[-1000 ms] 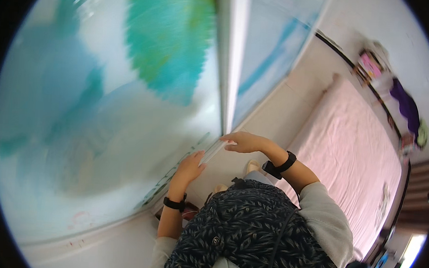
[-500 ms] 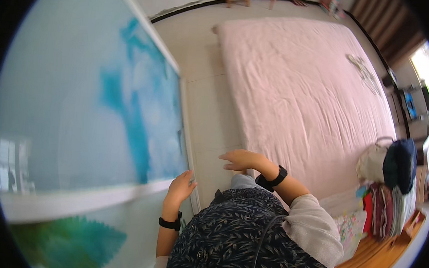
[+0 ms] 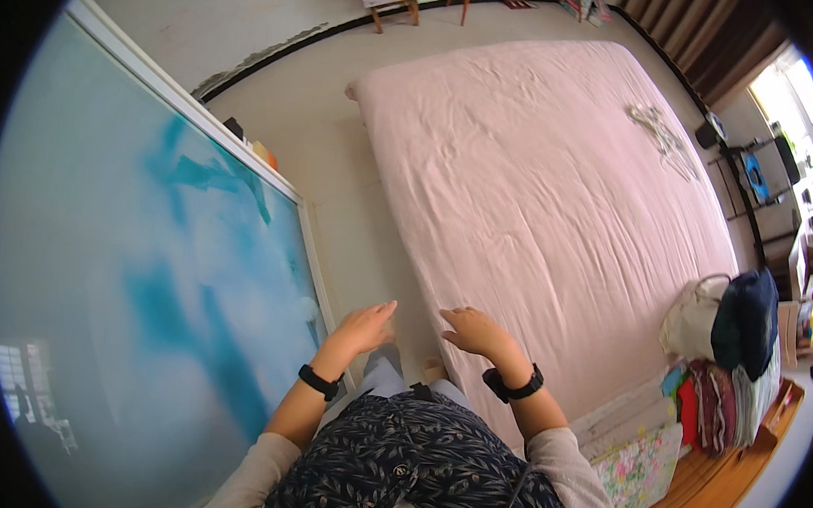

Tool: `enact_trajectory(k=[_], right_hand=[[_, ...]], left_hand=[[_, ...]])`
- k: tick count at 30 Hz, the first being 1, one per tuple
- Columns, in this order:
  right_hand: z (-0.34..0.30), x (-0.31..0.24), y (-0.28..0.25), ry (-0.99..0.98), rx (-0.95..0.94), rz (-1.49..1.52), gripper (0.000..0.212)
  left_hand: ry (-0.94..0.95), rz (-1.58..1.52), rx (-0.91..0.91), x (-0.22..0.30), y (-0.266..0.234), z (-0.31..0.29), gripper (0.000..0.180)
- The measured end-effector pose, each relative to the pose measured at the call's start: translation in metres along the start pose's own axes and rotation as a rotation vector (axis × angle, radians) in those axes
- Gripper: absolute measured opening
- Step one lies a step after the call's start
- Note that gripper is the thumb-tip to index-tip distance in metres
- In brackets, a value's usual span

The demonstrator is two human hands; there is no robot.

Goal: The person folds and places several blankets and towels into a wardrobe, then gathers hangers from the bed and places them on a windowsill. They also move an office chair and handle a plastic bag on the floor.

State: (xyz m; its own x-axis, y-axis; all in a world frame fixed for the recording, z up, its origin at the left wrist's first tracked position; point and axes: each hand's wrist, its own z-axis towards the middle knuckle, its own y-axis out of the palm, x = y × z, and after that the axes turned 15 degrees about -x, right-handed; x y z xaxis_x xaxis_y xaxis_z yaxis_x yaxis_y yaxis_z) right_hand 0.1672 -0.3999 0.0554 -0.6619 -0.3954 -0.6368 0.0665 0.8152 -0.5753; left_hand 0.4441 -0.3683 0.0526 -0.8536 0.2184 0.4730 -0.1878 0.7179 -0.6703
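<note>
My left hand [image 3: 363, 330] hovers in front of my body, fingers stretched out and nothing in them. It is nearest to the frosted blue glass panel [image 3: 102, 207] on the left, with its white frame. Across from it, my right hand [image 3: 478, 334] is held over the near left edge of the bed [image 3: 532, 187], also open and holding nothing. A smooth pink sheet covers the bed. Whether the right fingers touch the sheet is hard to judge. A black band circles each wrist.
On the bed's near right corner stand a cream and navy bag [image 3: 696, 318] and folded clothes [image 3: 714, 403], beside a wooden headboard [image 3: 727, 488]. A pale crumpled item [image 3: 660, 134] lies near the far right edge. Tiled floor [image 3: 353, 213] runs between bed and panel.
My view has turned, so the bed sits further left and the far wall shows more. My left hand has left the panel's edge and come forward; my hands stay empty.
</note>
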Motion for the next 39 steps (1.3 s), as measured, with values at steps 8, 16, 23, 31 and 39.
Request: enact_trajectory(k=[8,16,23,31,39], right_hand=[[0.138,0.008,-0.125,0.124,0.273,-0.003,0.044],[0.266,0.030,-0.241,0.180,0.247,0.039,0.048],[0.380,0.089,-0.378,0.332,0.208,-0.011,0.039],[0.573,0.077,-0.584,0.202,0.381,-0.257,0.031],[0.748,0.083,-0.717,0.211,0.263,-0.258,0.041]], left_hand=[[-0.034,0.134,0.073,-0.159,-0.149,0.058,0.058],[-0.223,0.107,0.043,-0.299,-0.309,0.107,0.052],[-0.131,0.041,0.069,-0.401,-0.450,0.187,0.057],[-0.298,0.079,0.072,-0.512,-0.618,0.247,0.058],[-0.245,0.131,-0.017,-0.648,-0.756,0.358,0.053]])
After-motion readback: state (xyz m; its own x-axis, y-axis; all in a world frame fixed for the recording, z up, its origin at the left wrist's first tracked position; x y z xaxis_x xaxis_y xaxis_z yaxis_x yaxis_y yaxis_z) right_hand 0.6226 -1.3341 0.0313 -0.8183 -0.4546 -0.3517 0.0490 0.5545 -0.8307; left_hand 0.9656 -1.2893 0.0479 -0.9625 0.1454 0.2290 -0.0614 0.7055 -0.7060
